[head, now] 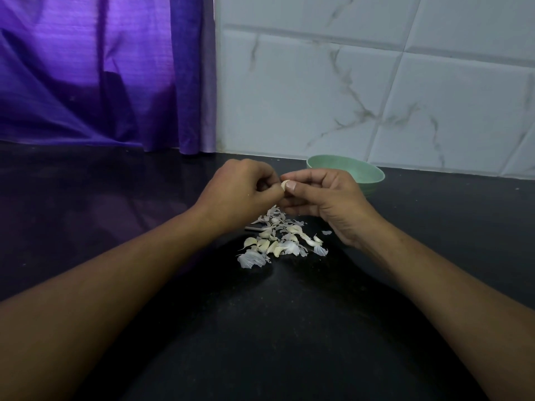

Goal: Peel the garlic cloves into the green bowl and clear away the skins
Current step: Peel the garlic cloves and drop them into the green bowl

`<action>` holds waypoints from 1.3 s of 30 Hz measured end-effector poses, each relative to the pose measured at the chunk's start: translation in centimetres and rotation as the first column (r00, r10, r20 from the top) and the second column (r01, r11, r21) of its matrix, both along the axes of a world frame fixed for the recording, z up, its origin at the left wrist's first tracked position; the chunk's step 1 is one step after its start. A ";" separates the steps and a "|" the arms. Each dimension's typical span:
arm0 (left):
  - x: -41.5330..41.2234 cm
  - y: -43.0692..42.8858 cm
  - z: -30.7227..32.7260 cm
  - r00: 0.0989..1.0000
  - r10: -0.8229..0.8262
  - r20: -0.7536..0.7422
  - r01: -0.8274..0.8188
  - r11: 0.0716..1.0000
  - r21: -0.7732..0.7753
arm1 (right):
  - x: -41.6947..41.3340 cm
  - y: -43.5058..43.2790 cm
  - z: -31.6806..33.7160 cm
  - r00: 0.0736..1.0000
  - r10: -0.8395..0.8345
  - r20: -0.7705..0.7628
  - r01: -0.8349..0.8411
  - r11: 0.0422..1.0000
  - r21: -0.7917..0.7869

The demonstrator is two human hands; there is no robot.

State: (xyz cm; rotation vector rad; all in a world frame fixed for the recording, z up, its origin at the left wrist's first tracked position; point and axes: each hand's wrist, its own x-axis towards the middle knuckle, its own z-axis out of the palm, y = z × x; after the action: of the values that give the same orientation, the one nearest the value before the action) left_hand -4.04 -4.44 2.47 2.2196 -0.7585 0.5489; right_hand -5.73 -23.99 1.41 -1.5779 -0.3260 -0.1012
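One pale garlic clove [284, 185] is pinched between the fingertips of both hands above the black counter. My left hand [240, 192] grips it from the left with fingers curled, and my right hand [321, 198] holds it from the right with the thumb on top. Below the hands lies a pile of garlic cloves and papery skins [279, 241]. The green bowl [367, 172] stands just behind my right hand, near the wall; its inside is mostly hidden by the hand.
The black counter [260, 328] runs to a white marbled tile wall [376, 82] at the back right. A purple curtain [101, 70] hangs at the back left. A thin metal object [253, 228] lies partly hidden under the left edge of the pile.
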 end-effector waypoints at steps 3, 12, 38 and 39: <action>-0.1 0.0 -0.1 0.995 -0.061 -0.083 0.056 0.997 -0.061 | 0.1 0.0 0.0 0.999 0.018 -0.033 -0.018 1.000 0.020; 0.0 0.0 -0.2 0.982 -0.116 -0.152 0.093 0.984 -0.152 | -0.2 -0.4 0.7 0.999 0.046 -0.019 -0.046 0.999 -0.019; 1.6 1.2 -0.5 0.995 0.067 -0.077 -0.071 0.996 -0.050 | 0.1 -0.6 0.6 0.997 0.063 -0.045 -0.061 0.997 0.038; 1.6 1.2 -0.5 0.995 0.066 -0.075 -0.070 0.996 -0.049 | 0.1 -0.6 0.6 0.997 0.063 -0.047 -0.061 0.997 0.051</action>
State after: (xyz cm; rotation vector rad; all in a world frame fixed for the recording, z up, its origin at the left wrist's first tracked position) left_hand -2.43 -3.25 1.93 2.2122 -0.6262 0.5117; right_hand -5.59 -24.60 2.02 -1.5179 -0.3318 -0.0227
